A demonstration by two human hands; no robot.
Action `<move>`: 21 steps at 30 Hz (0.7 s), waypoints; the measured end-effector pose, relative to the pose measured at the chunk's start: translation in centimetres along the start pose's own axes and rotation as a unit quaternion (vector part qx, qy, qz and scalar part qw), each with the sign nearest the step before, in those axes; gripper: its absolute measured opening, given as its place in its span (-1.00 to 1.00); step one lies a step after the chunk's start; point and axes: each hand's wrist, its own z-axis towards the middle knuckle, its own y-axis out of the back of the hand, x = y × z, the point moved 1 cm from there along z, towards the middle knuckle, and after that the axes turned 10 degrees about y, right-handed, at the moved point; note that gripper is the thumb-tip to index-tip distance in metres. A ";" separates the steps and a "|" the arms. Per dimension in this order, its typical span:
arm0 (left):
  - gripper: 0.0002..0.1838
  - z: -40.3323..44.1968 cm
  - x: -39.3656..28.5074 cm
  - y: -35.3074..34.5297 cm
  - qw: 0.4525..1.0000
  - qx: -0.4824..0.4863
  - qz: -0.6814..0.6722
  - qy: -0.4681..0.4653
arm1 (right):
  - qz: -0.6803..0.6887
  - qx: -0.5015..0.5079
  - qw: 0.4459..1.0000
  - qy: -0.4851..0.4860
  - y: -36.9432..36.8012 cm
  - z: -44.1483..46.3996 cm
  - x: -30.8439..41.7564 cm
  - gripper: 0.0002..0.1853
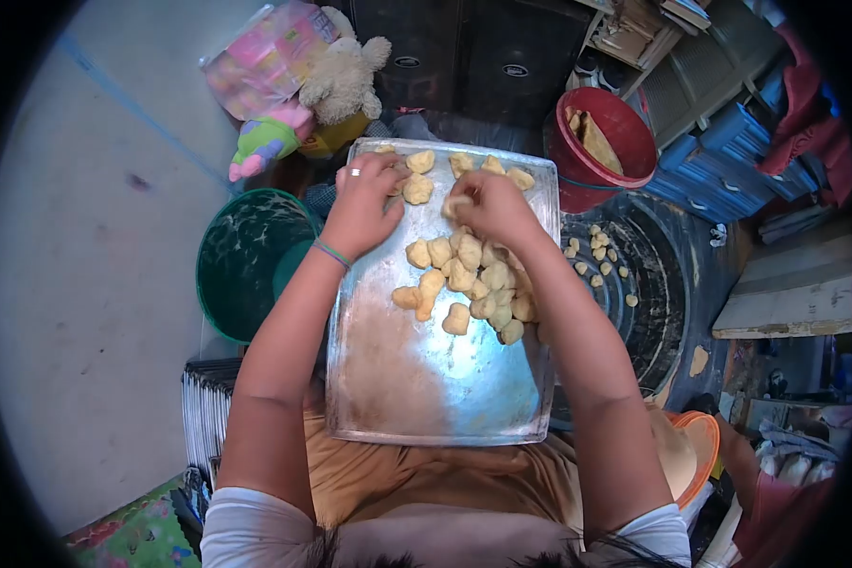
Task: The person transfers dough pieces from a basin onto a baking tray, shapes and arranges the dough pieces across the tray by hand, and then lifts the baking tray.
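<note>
A metal baking tray (388, 379) lies across the lap, with lumps of pale yellow dough on it. A loose heap of dough pieces (469, 251) covers its middle and right side, and other pieces (418, 188) sit apart along the far edge. At the far left corner, my left hand (364, 199) has its fingers curved around a dough piece (396, 187), partly hidden under them. My right hand (497, 205), above the heap, pinches another dough piece (456, 205) between thumb and fingers.
A green tub (246, 275) stands left of the tray. To the right are a red bucket (587, 194) and a large black round basin (658, 293) holding small dough bits. Stuffed toys (346, 80) lie beyond the tray. An orange-rimmed container (701, 445) is near my right elbow.
</note>
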 end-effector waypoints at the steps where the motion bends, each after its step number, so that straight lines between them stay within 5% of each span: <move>1: -0.67 0.0 -0.7 -0.1 1.000 0.024 0.006 -0.016 | 0.019 -0.046 0.998 -0.048 0.2 0.1 0.0 -0.71; 5: -0.66 0.2 -0.8 -2.5 0.998 0.054 0.028 -0.029 | -0.055 -0.085 0.994 -0.029 -0.3 -0.6 -1.1 -0.70; 9: -0.69 1.1 -2.7 -2.4 0.999 0.026 0.022 -0.023 | -0.016 0.052 0.996 -0.070 0.4 -3.9 0.4 -0.48; 10: -0.70 1.3 -3.3 -2.6 0.998 0.045 0.009 -0.049 | 0.000 0.037 0.999 -0.011 -0.4 -4.3 -0.7 -0.52; 12: -0.70 1.7 -4.0 -2.9 0.991 0.084 -0.014 -0.102 | 0.089 0.060 0.993 -0.041 0.1 -4.4 -1.9 -0.60; 15: -0.76 2.8 -3.6 -4.7 0.990 0.066 0.008 -0.124 | 0.204 -0.092 0.963 -0.148 1.8 -3.5 -2.9 -0.70; 18: -0.79 3.0 -4.3 -4.7 0.993 0.049 -0.005 -0.111 | -0.019 -0.107 0.984 -0.140 2.5 -3.3 -3.2 -0.72; 21: -0.77 3.5 -5.1 -3.8 0.990 0.080 -0.034 -0.109 | -0.015 -0.108 0.990 -0.094 2.7 -4.7 -1.7 -0.66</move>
